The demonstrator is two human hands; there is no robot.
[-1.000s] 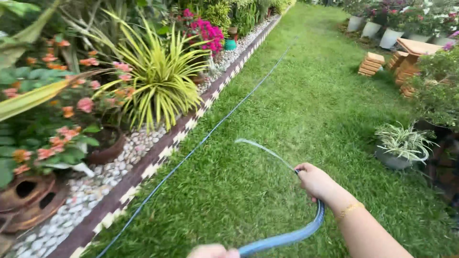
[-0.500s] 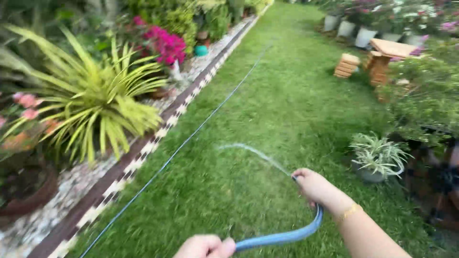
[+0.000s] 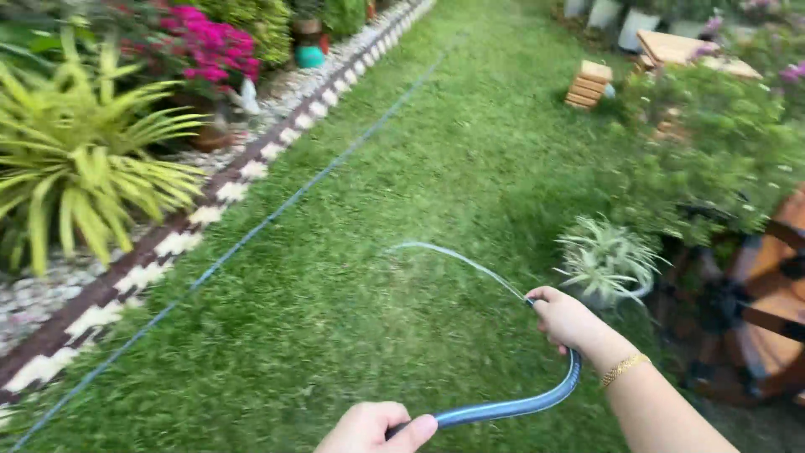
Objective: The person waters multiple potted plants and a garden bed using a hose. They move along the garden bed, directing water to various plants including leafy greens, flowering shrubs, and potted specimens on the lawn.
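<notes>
Blue hose [image 3: 537, 401], soft and bendy, likely light: right hand [image 3: 563, 319] fingers closed at spraying end, left hand [image 3: 369, 428] fingers closed farther back, above grass [image 3: 352, 319]; best gripped near nozzle.

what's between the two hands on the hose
In the head view, a bare curved stretch of blue hose runs from the left hand to the right hand, with only grass under it.

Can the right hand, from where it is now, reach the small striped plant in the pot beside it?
Probably yes. The right hand is close to the potted striped plant, with only grass between, though it grips the blue hose.
</notes>
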